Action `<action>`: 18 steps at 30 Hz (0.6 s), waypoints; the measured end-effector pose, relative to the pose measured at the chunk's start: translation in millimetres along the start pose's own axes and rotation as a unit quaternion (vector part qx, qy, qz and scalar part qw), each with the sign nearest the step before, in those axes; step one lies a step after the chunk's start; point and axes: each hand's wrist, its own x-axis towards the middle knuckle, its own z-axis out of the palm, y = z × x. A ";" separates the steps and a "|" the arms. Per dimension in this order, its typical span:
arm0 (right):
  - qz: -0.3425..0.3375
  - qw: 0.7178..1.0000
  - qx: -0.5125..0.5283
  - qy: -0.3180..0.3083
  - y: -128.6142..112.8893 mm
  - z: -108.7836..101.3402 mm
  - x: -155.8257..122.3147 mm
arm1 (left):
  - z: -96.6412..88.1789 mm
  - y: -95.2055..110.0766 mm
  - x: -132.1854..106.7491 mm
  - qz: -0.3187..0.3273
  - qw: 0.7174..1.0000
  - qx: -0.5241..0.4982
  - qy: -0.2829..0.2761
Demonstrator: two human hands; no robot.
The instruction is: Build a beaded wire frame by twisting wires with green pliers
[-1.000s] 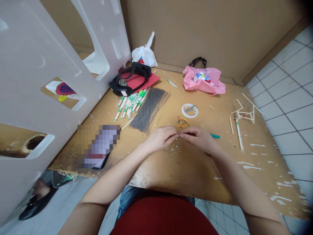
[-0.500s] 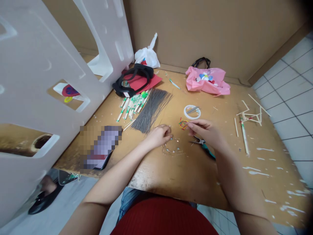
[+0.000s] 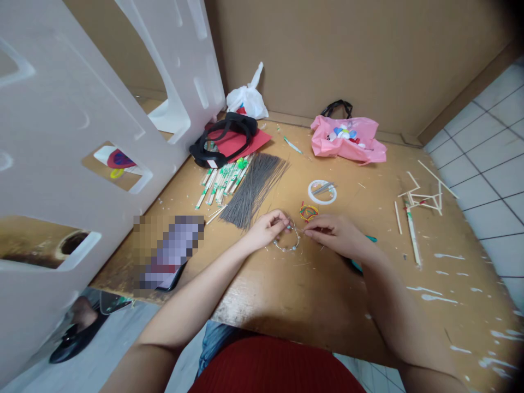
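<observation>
Gripping in the left hand (image 3: 267,228) a round, thin, pale-beaded silvery wire loop (image 3: 293,248) by its twelve-o'clock edge over the brown wooden tabletop (image 3: 262,295), and pinching the right hand (image 3: 338,233) closed at three o'clock, on what too fine to tell, with straight grey wires (image 3: 252,192) bundled at eleven o'clock

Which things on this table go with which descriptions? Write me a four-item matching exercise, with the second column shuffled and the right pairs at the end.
Column one
1. Beaded wire loop
2. Pink bag
3. White ring
4. Bundle of grey rods

Column two
A. Has thin grey pieces lying across it
B. Lies beside wrapped sticks with green print
C. Held by the left hand
D. Lies open near the wall, with small coloured pieces showing

Right pairs: 1-C, 2-D, 3-A, 4-B
</observation>
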 end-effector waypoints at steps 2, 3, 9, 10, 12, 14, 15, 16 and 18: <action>-0.004 1.000 0.001 -0.002 -2.3 -1.2 -0.7 | 1.3 1.5 0.1 -0.007 0.998 -0.069 0.005; -0.008 1.000 0.000 -0.003 -3.1 -1.5 -1.0 | 1.9 2.1 0.0 -0.009 0.996 -0.086 0.010; -0.046 0.997 -0.064 0.003 -8.7 2.2 -2.7 | 6.0 6.2 -1.8 -0.026 0.996 -0.079 0.032; -0.049 0.995 -0.088 0.009 -9.6 3.9 -3.0 | 6.6 6.7 -2.0 -0.023 0.997 -0.072 0.034; -0.053 0.990 -0.133 0.009 -11.3 8.2 -3.3 | 7.6 7.0 -2.4 -0.016 0.998 -0.048 0.040; -0.058 0.984 -0.167 -0.004 -12.7 13.5 -3.4 | 8.2 6.5 -2.6 -0.005 0.999 -0.019 0.047; -0.062 0.982 -0.179 -0.011 -13.4 16.2 -3.3 | 8.4 5.9 -2.6 -0.002 0.999 -0.004 0.049; -0.064 0.979 -0.192 -0.016 -14.1 18.9 -3.2 | 8.6 5.4 -2.6 0.002 0.999 0.009 0.052; -0.064 0.973 -0.220 -0.016 -15.6 23.5 -3.0 | 8.9 4.3 -2.7 0.009 0.998 0.030 0.057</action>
